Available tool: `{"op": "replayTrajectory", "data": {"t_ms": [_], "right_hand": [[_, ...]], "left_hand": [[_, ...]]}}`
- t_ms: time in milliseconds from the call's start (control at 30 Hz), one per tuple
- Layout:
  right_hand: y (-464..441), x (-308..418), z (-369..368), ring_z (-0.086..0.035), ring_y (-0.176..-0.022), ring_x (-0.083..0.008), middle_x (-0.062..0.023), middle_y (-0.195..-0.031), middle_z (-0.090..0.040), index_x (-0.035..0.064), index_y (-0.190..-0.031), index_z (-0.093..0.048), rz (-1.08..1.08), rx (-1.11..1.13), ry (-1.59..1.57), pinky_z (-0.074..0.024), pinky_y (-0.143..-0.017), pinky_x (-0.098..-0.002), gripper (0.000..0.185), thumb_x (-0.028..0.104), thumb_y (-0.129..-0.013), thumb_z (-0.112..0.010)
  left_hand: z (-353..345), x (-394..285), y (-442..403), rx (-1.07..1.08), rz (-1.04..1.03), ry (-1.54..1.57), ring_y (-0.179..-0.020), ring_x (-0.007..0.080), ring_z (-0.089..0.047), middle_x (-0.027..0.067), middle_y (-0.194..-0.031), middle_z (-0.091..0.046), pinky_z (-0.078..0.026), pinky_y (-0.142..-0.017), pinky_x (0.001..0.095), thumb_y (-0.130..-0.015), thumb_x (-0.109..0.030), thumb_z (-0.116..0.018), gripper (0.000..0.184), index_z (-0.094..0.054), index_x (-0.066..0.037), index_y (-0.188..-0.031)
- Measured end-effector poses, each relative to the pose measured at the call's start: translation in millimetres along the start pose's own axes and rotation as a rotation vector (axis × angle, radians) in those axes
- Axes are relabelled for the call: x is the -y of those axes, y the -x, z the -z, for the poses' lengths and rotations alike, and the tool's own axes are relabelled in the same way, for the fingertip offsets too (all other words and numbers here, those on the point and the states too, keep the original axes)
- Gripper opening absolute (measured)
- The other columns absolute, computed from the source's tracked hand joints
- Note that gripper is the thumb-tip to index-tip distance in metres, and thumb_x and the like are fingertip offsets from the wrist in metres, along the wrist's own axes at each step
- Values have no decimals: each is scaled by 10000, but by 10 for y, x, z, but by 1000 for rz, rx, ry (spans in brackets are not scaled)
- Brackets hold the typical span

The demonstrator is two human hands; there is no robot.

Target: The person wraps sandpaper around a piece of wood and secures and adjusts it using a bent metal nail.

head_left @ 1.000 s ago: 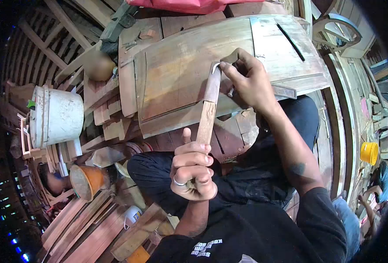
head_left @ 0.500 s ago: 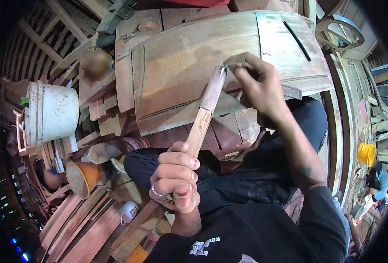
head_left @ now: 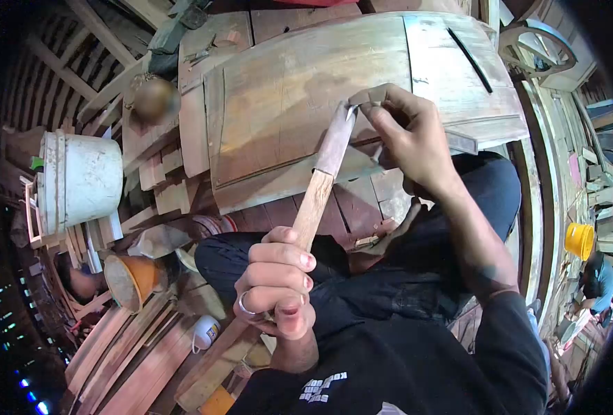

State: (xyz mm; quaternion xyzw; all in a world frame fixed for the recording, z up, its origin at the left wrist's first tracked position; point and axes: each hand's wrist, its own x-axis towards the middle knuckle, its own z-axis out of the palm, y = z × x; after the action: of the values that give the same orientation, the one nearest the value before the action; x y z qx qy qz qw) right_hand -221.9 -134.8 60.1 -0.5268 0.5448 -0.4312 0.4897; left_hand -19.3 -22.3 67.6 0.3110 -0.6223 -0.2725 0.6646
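Observation:
My left hand [head_left: 277, 280] is closed round the lower part of a wooden stick [head_left: 313, 207], which points up and away from me. A greyish-pink sheet that looks like sandpaper [head_left: 336, 142] is wrapped round the far end of the stick, with a pale edge at the tip. My right hand [head_left: 410, 135] pinches at that tip with thumb and forefinger. Beyond both hands lies a large wooden panel [head_left: 272, 117], and the stick's wrapped end is held above its near edge.
A white bucket [head_left: 84, 181] stands at the left, with an orange container [head_left: 128, 282] below it. A small white mug [head_left: 205, 333] sits among planks [head_left: 140, 366]. Long boards [head_left: 538, 187] run along the right, near a yellow bucket [head_left: 579, 241]. Another person [head_left: 599, 283] is at the far right.
The view has shifted very slightly. Both hands keep nearly the same pose on the stick and its wrap, with only a small movement of the right fingers at the tip.

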Motion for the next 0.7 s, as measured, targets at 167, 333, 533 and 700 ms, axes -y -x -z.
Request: {"op": "replayTrajectory", "data": {"t_ms": [167, 333, 533, 700], "right_hand": [[13, -197, -42, -582, -663, -31, 12, -737, -632, 6, -1081, -715, 309, 18, -4, -483, -597, -215, 172, 40, -994, -571], [61, -68, -14, -545, -663, -24, 21, -724, -607, 1, -1037, -696, 307, 3, 144, -459, -594, -224, 167, 110, -1018, -571], [-33, -97, -22, -575, -636, -45, -7, -724, -623, 9, -1101, -692, 330, -86, 127, -459, -556, -232, 166, 92, -1009, -582], [-88, -20, 30, -683, -613, -163, -135, -764, -726, -39, -1049, -665, 43, -77, 70, -538, -583, -317, 184, 101, -964, -579]], "left_hand": [[-13, 17, -3, -16, -4, 2, -813, 195, -544, -6, -773, -503, -471, -951, 487, -983, -323, -520, 287, -454, -156, -759], [-41, 22, -17, -47, -16, 7, -811, 204, -554, 2, -772, -518, -474, -953, 493, -973, -304, -520, 277, -451, -151, -754], [-82, 32, -28, -126, -64, 52, -766, 217, -643, 38, -738, -607, -541, -890, 502, -962, -238, -614, 246, -554, -90, -775], [-55, -4, -3, -15, -21, -24, -825, 206, -549, -4, -774, -501, -471, -945, 487, -972, -282, -503, 252, -450, -153, -762]]}}
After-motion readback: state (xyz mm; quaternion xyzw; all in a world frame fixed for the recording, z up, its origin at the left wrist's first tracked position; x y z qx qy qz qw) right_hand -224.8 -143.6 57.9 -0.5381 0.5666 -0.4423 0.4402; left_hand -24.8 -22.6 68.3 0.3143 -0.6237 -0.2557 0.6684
